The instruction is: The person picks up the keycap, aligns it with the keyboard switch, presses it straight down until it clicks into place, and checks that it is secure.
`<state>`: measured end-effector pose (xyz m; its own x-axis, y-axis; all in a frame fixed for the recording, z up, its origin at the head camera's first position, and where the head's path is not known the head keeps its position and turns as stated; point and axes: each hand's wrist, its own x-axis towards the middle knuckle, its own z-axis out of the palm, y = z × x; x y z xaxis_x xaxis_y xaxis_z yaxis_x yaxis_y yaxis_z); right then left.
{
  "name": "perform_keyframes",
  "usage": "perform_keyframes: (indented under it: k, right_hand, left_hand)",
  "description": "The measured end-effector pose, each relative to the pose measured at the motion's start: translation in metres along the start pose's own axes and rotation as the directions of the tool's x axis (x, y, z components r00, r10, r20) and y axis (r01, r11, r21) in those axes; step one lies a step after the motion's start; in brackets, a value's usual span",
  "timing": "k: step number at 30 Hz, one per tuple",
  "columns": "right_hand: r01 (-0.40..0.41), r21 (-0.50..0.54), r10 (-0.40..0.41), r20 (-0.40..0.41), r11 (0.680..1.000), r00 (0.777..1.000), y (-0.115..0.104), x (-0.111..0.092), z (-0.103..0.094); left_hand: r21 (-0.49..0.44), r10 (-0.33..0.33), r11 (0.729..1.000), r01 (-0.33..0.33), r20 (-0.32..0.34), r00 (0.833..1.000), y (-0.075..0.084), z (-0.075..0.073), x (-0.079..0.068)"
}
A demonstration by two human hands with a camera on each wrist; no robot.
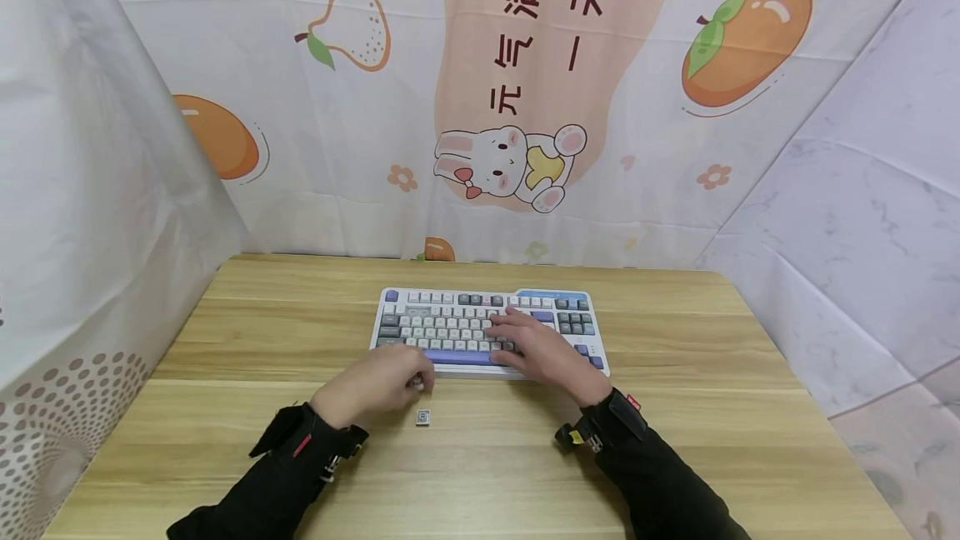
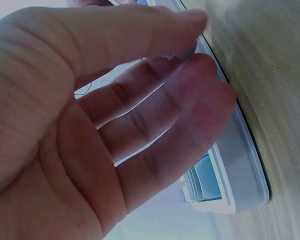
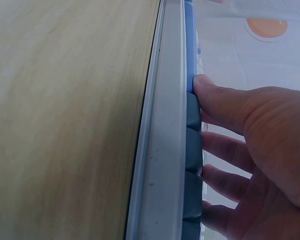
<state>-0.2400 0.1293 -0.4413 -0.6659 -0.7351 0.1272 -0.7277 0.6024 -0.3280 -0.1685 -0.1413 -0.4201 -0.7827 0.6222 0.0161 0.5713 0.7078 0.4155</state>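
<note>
A white keyboard (image 1: 468, 371) with white, grey and purple keys lies on the wooden table. At its front left edge is my left hand (image 1: 382, 377), palm turned inward, with thumb and fingertip pinching a small grey piece (image 2: 188, 50) that is mostly hidden by the fingers. My right hand (image 1: 543, 350) rests over the right-middle keys with its fingers spread; in the right wrist view its thumb (image 3: 205, 82) touches the end of the purple space bar (image 3: 190, 60). In front of the keyboard, a small square grey-and-white piece (image 1: 423, 417) lies on the table near the left hand.
The wooden table (image 1: 300, 307) reaches back to a white printed curtain (image 1: 360, 132) with fruit and a rabbit. More pale cloth (image 1: 840, 215) hangs along the right side, and a white curtain (image 1: 97, 190) borders the left.
</note>
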Motion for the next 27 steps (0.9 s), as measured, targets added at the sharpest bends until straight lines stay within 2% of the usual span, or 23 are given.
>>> perform_keyframes:
  k: [9, 17, 21, 25, 27]
  right_hand:
    - [-0.004, -0.001, 0.004, 0.002, 1.000, 1.000, -0.001, 0.000, 0.000]
    - [0.004, -0.006, -0.004, -0.005, 1.000, 1.000, 0.000, 0.000, 0.001]
    - [0.016, -0.002, -0.016, -0.010, 1.000, 1.000, 0.001, 0.000, 0.001]
    - [0.025, 0.001, -0.025, -0.014, 1.000, 1.000, 0.001, 0.000, 0.001]
    - [0.027, 0.002, -0.027, -0.017, 1.000, 0.999, 0.001, -0.001, 0.001]
  left_hand:
    - [-0.033, -0.004, 0.999, 0.003, -0.032, 0.999, 0.000, -0.002, 0.003]
    - [-0.034, -0.001, 0.999, -0.003, -0.131, 0.991, -0.005, -0.003, 0.005]
    - [0.040, -0.004, 0.999, 0.012, -0.200, 0.980, -0.011, -0.001, 0.007]
    - [0.102, -0.034, 0.993, 0.063, -0.263, 0.964, -0.018, 0.001, 0.006]
    - [0.100, -0.056, 0.991, 0.087, -0.277, 0.959, -0.020, 0.000, 0.006]
